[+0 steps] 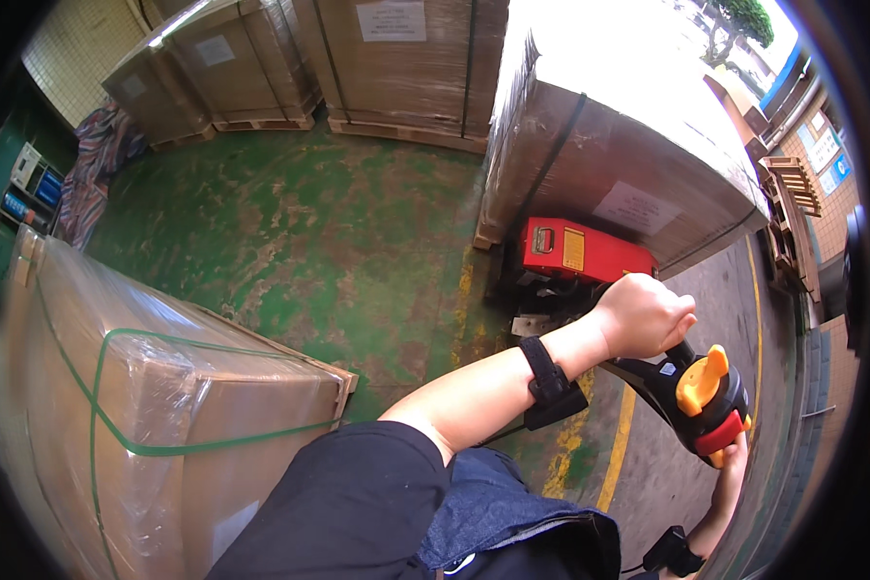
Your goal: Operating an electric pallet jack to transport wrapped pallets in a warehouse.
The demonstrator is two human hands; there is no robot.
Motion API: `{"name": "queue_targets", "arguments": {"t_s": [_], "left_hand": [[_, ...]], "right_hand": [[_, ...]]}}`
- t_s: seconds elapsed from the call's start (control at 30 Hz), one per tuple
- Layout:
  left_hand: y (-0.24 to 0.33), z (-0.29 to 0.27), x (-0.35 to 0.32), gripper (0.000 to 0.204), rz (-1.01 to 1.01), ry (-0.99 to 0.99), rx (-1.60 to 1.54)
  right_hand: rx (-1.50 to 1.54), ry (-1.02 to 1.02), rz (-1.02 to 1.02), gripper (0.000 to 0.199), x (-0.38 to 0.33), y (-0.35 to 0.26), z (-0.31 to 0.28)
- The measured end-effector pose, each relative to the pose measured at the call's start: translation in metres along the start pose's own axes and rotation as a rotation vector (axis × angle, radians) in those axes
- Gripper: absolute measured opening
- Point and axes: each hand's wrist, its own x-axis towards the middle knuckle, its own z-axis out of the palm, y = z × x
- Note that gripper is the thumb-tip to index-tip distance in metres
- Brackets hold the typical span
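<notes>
A powered pallet truck stands ahead of me on the right, its red body close against a large wrapped carton; its forks are hidden. Its black control handle reaches back toward me, with a yellow thumb lever and a red button on its head. My left hand is closed in a fist around the left grip of the handle. On the far side of the head, my right hand touches it by the red button, its fingers mostly hidden. Both wrists wear black straps.
At the near left stands a film-wrapped carton with green strapping on a wooden pallet. More wrapped cartons on pallets line the back. The worn green floor meets grey ground along yellow lines. Wooden pallets lean by the right wall.
</notes>
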Motion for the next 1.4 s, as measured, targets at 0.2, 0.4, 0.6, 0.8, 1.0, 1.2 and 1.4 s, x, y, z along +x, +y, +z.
{"name": "queue_targets", "arguments": {"t_s": [0.2, 0.4, 0.6, 0.8, 1.0, 1.2, 1.4], "left_hand": [[0.023, -0.029, 0.004, 0.021, -0.002, 0.043, -0.026], [0.03, -0.034, 0.014, 0.019, -0.007, 0.089, 0.026], [0.008, 0.01, 0.075, 0.029, -0.113, -0.057, 0.174], [-0.008, 0.02, 0.099, 0.029, -0.108, -0.049, 0.345], [0.079, 0.059, 0.043, 0.019, -0.218, 0.083, 0.385], [0.1, 0.047, 0.036, 0.02, -0.319, 0.011, 0.402], [0.1, 0.053, 0.035, 0.021, -0.267, 0.084, 0.434]], "right_hand": [[0.07, 0.076, 0.027, 0.076, -0.013, 0.001, -0.018], [-0.197, 0.258, 0.025, 0.073, -0.005, -0.05, -0.005], [-0.308, 0.476, 0.091, 0.08, 0.071, -0.052, -0.012], [-0.501, 0.559, -0.061, 0.071, 0.118, -0.062, -0.015], [-0.255, 0.253, -0.076, 0.067, 0.162, -0.001, -0.065], [0.195, -0.044, -0.16, 0.047, 0.191, 0.004, -0.061], [0.186, -0.055, -0.154, 0.045, 0.194, 0.017, -0.064]]}}
